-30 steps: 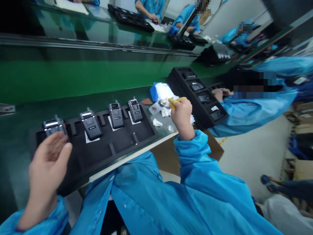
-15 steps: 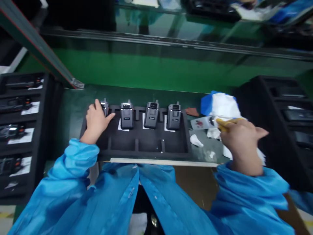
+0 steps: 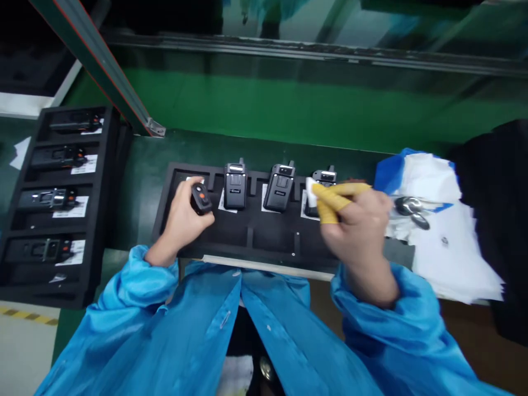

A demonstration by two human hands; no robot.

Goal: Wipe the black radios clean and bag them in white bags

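My left hand [image 3: 183, 217] is closed around a black two-way radio [image 3: 201, 199], tipped so that the end with orange marks faces up. It is over the left part of a black foam tray [image 3: 231, 239]. Yellow finger covers sit on fingers of my right hand [image 3: 358, 225], which pinches a folded white wipe [image 3: 311, 192]. That wipe is at the rightmost radio [image 3: 325, 176], partly hidden by my fingers; whether it touches cannot be seen. Two more radios, one at left [image 3: 235, 187] and one in the middle [image 3: 280, 188], lie back-up in the tray over white labels.
At left, another black tray [image 3: 108, 170] holds several radios with labels. On the right are a blue and white packet [image 3: 388, 173], a shiny metal-topped item [image 3: 408, 205], white sheets [image 3: 449, 247] and a dark stack [image 3: 490, 209]. A metal post [image 3: 107, 66] rises at back left.
My left hand has lifted and turned the leftmost radio. My right hand has moved left from the metal-topped item to the rightmost radio, now with a white wipe. The view has shifted.
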